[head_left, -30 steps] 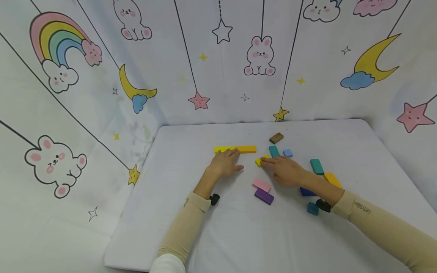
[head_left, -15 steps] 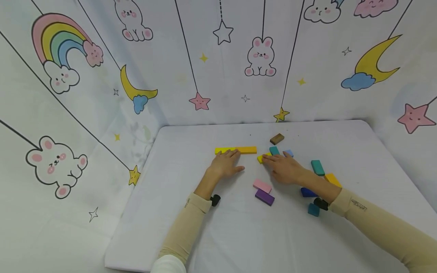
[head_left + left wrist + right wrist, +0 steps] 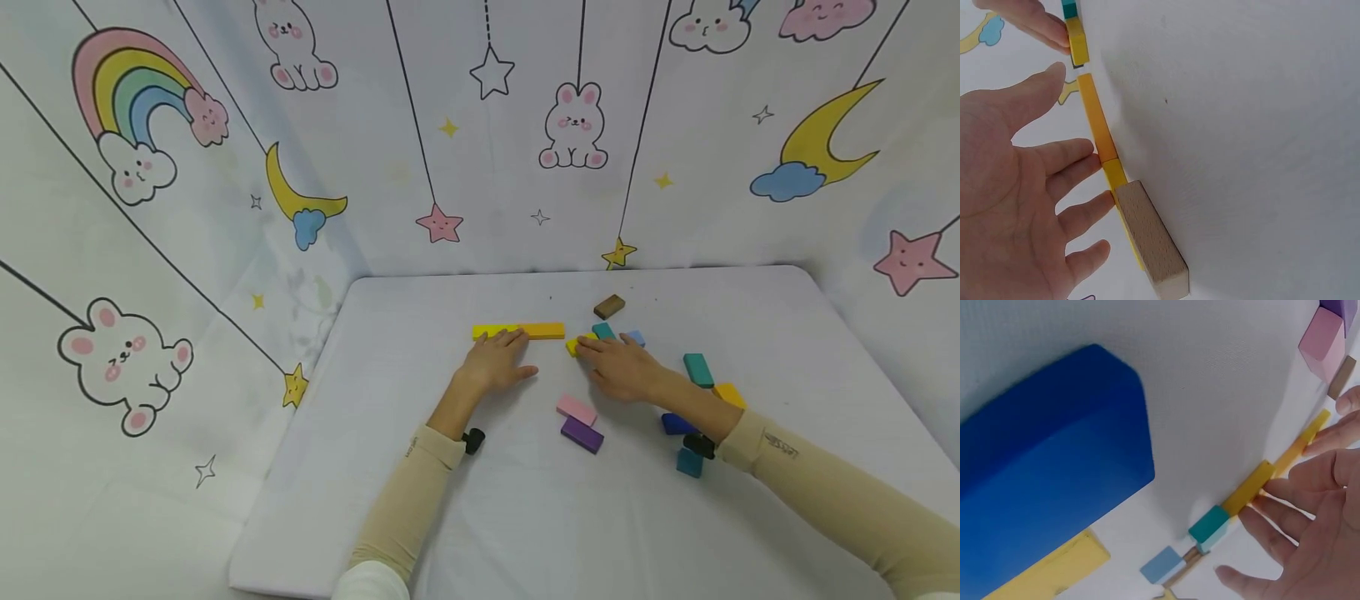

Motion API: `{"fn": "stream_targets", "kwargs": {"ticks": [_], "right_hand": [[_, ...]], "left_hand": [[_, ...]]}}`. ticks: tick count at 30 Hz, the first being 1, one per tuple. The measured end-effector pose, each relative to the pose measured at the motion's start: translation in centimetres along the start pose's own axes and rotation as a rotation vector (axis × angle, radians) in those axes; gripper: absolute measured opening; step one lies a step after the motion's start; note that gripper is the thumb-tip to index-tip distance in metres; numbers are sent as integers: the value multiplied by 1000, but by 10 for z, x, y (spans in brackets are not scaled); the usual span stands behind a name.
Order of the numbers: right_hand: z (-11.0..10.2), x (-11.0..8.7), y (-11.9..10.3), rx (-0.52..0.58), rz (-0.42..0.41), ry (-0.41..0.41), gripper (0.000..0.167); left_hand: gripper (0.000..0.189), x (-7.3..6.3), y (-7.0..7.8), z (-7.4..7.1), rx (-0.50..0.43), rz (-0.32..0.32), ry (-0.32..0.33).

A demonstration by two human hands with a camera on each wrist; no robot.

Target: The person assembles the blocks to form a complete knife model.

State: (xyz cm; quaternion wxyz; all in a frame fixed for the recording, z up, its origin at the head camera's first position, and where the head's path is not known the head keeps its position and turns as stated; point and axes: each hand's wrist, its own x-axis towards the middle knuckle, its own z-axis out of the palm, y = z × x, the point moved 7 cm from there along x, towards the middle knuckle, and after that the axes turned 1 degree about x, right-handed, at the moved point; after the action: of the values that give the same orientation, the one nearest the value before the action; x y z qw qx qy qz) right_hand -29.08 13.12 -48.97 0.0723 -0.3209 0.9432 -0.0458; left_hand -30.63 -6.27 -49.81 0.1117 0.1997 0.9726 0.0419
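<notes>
My left hand (image 3: 491, 362) lies by a row made of a yellow block (image 3: 487, 332) and an orange block (image 3: 545, 331) set end to end. Its fingertips touch the near side of that row; in the left wrist view the fingers are spread. My right hand (image 3: 621, 371) has its extended fingertips against a smaller yellow block (image 3: 573, 345), partly covered by them. This block stands apart from the orange one, to its right. At its other end is a teal block (image 3: 602, 331), touching or nearly so. In the left wrist view, a bare wooden block (image 3: 1150, 234) overlaps the row.
A brown block (image 3: 609, 307) lies behind, and a light blue block (image 3: 636, 337) is partly hidden by my right hand. Pink (image 3: 576, 409) and purple (image 3: 582, 434) blocks lie nearer. Under and beside my right forearm are green (image 3: 698, 370), orange-yellow (image 3: 729, 395), dark blue (image 3: 677, 424) and blue-green (image 3: 689, 462) blocks.
My right hand has shifted slightly away from me, and the small yellow block has moved back and a little right, up to the teal block. My left hand has stayed in place.
</notes>
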Motion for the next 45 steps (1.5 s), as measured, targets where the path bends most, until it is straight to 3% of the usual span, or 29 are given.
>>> {"fn": "stream_targets", "kwargs": {"ticks": [34, 45], "right_hand": [[-4, 25, 12, -8, 73, 51, 46], [-3, 34, 12, -12, 135, 12, 50]], "left_hand": [[75, -1, 2, -2, 2, 3, 2], [75, -1, 0, -2, -11, -8, 1]]}}
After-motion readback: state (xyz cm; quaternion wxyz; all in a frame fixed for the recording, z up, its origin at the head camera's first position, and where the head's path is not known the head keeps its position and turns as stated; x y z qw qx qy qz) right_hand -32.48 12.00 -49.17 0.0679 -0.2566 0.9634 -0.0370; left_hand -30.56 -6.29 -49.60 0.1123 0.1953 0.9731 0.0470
